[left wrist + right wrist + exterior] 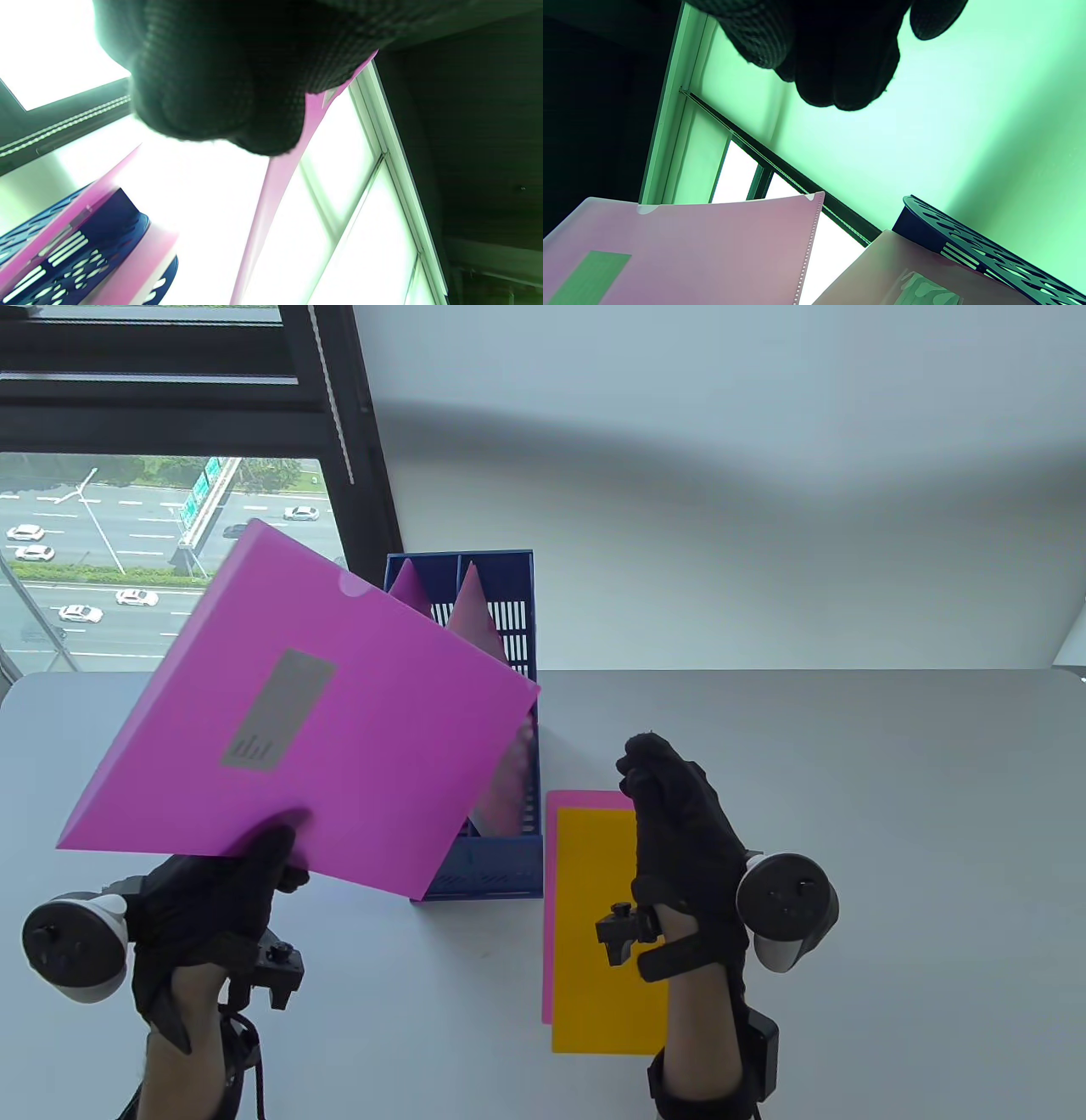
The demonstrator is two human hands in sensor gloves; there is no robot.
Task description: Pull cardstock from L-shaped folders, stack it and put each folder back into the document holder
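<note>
My left hand (246,869) pinches the lower edge of a magenta L-shaped folder (305,712) with a grey label and holds it tilted in the air, left of the blue document holder (501,865). More pink folders (475,615) stand inside the holder. In the left wrist view the held folder (271,199) shows edge-on under my gloved fingers (220,84). A yellow cardstock sheet (594,933) lies on a pink sheet (585,799) on the table, right of the holder. My right hand (670,806) hovers over that stack with curled fingers and holds nothing.
The grey table (891,831) stretches to the right of the stack. A window (127,551) with a dark frame is behind at the left, a white wall at the back. The holder's slatted wall (988,254) and a folder (691,250) show in the right wrist view.
</note>
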